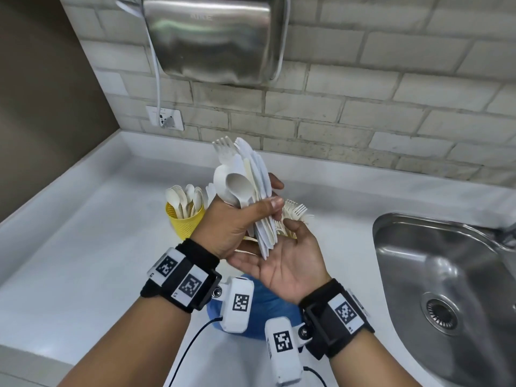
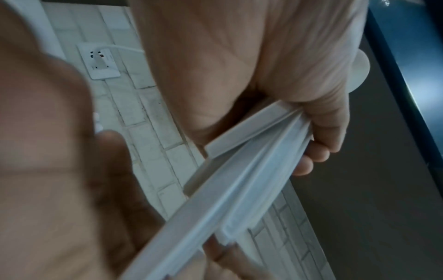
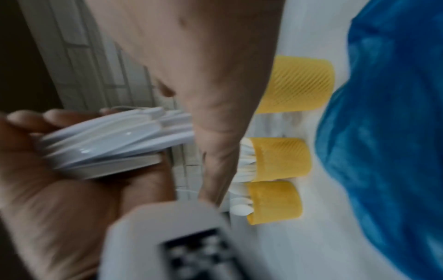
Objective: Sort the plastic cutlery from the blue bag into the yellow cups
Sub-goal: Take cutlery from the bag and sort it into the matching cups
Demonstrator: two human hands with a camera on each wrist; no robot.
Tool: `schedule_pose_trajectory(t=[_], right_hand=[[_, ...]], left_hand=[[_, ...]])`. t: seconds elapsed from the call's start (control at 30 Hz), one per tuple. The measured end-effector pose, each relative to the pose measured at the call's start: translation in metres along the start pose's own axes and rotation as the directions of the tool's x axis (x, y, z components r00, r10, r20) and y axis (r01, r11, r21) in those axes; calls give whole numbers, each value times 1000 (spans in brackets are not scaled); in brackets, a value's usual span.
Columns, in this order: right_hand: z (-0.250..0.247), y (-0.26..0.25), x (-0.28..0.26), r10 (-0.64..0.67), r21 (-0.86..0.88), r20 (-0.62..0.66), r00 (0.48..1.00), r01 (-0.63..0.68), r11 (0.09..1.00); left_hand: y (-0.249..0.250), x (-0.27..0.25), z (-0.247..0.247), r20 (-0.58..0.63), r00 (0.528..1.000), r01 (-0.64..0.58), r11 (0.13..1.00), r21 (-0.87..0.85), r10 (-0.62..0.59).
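Above white counter (image 1: 83, 219), left hand (image 1: 231, 227) fingers (image 1: 275, 181) clutching cutlery bundle (image 1: 248, 185), apparently tight

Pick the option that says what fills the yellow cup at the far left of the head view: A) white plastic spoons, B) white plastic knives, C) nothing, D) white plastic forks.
A: rounded spoon bowls stick up out of the yellow ribbed plastic cup on the white counter, left of the left hand gripping the mixed bundle of white plastic cutlery.
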State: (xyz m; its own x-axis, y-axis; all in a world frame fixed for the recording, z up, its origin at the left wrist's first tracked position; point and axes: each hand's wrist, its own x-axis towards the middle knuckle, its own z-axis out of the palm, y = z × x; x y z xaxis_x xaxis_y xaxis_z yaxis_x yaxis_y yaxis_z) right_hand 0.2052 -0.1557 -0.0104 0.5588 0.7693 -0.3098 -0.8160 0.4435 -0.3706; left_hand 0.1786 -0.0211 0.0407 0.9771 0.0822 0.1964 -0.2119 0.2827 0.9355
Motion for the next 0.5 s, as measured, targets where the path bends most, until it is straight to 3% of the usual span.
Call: schedule_pose_trajectory(t=[0.2, 0.33, 0.5], right_hand=[[15, -9, -1, -152, -76, -70, 986, 147, 986], [21, -8, -1, -190, -36, -107, 976, 187, 982], [21, -7, -1, -162, -36, -142, 976, 159, 987]], left_hand=[[-20, -9, 13, -42, 996, 84, 973, 215, -77], [-28, -12, 18, -80, 995, 80, 976, 203, -65], [-43, -15, 25, -261, 964, 83, 988, 127, -47]])
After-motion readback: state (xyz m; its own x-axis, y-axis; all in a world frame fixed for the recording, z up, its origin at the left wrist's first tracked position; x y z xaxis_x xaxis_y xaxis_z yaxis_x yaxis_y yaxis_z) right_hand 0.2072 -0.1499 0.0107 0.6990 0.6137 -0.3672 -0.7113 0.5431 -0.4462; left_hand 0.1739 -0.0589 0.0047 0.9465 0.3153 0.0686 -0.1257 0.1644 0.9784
